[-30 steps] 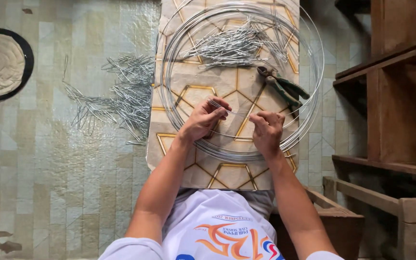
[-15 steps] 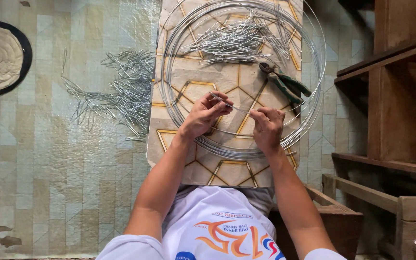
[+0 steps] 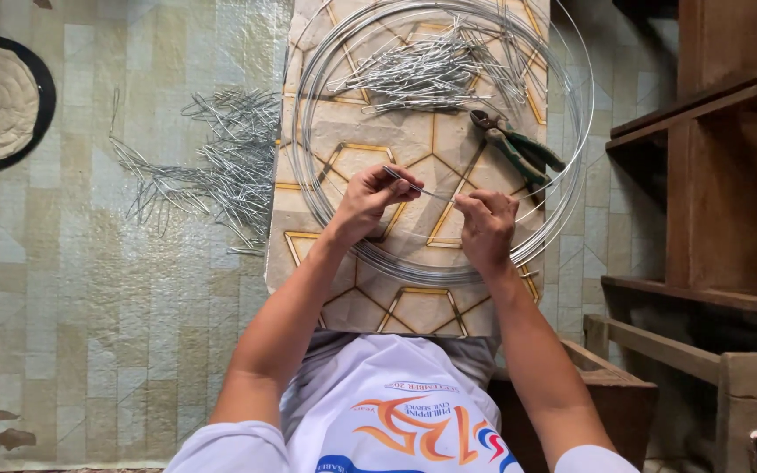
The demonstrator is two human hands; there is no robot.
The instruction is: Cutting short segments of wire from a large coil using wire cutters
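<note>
while the left hand (image 3: 370,203) pinches one end of a short wire piece (image 3: 420,189) between thumb and fingers, the right hand (image 3: 486,226) grips its other end with fingers pressed together. both hover over the patterned board (image 3: 413,298), inside the big wire coil (image 3: 435,140). green-handled pliers (image 3: 519,149) lie at two o'clock from the hands. a heap of bent wire bits (image 3: 431,66) sits at twelve, another wire pile (image 3: 212,166) on the tiled floor (image 3: 89,289) at nine.

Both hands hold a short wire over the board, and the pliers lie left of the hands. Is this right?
Not quite. In the head view the pliers lie to the right of the hands, above the right hand. Both hands, with the left hand, do hold the short wire over the board.
</note>
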